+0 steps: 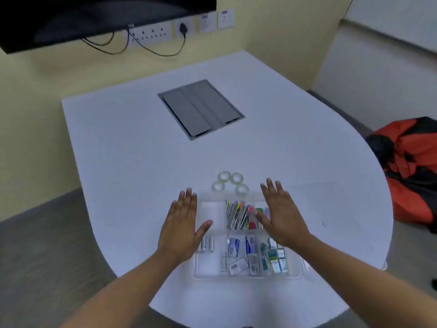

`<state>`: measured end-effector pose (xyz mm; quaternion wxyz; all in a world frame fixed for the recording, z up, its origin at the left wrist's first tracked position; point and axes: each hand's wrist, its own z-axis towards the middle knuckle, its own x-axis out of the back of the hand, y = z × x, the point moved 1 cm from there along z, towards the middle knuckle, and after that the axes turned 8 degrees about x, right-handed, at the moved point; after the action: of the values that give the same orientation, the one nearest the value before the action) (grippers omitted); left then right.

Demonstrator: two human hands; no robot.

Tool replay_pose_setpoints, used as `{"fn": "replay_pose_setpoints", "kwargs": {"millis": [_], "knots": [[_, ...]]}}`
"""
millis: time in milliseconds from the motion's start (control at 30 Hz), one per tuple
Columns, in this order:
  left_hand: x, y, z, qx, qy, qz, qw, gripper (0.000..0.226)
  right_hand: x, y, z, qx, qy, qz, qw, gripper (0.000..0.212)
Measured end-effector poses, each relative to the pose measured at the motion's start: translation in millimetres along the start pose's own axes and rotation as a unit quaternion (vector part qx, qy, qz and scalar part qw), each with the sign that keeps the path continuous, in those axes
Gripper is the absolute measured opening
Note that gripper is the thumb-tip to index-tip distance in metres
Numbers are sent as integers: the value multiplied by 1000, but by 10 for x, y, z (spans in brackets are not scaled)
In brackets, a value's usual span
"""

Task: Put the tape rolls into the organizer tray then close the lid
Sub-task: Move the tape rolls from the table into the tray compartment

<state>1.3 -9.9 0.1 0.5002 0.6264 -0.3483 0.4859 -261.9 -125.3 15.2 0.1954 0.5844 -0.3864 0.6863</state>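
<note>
Several clear tape rolls (230, 182) lie in a cluster on the white table just beyond the far edge of a clear plastic organizer tray (196, 272). The tray holds pens, batteries, small boxes and packets in its compartments; its far-left compartment (212, 213) looks bare. My left hand (181, 227) hovers flat with fingers spread over the tray's left side. Over the tray's right side my right hand (281, 214) is also flat and spread. Neither hand holds anything. A clear lid seems to lie to the tray's right, hard to make out.
A grey cable hatch (201, 108) is set into the white table (132, 143) farther back. An orange and black bag (411, 169) sits off the table's right edge. A dark screen (94, 17) and wall sockets with cables hang on the far wall.
</note>
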Motion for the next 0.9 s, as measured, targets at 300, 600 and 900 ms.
{"fn": "replay_pose_setpoints", "kwargs": {"millis": [300,600,900], "knots": [[-607,-214,-512,23,-118,3,993,76,-680,-24,-693,-49,-161,-17,986,74],[-632,-311,-531,-8,-114,-4,993,74,-698,-139,-714,-75,-194,-41,977,83],[-589,-467,-416,-27,-124,-41,991,73,-604,-236,-570,-141,-143,14,980,89]]}}
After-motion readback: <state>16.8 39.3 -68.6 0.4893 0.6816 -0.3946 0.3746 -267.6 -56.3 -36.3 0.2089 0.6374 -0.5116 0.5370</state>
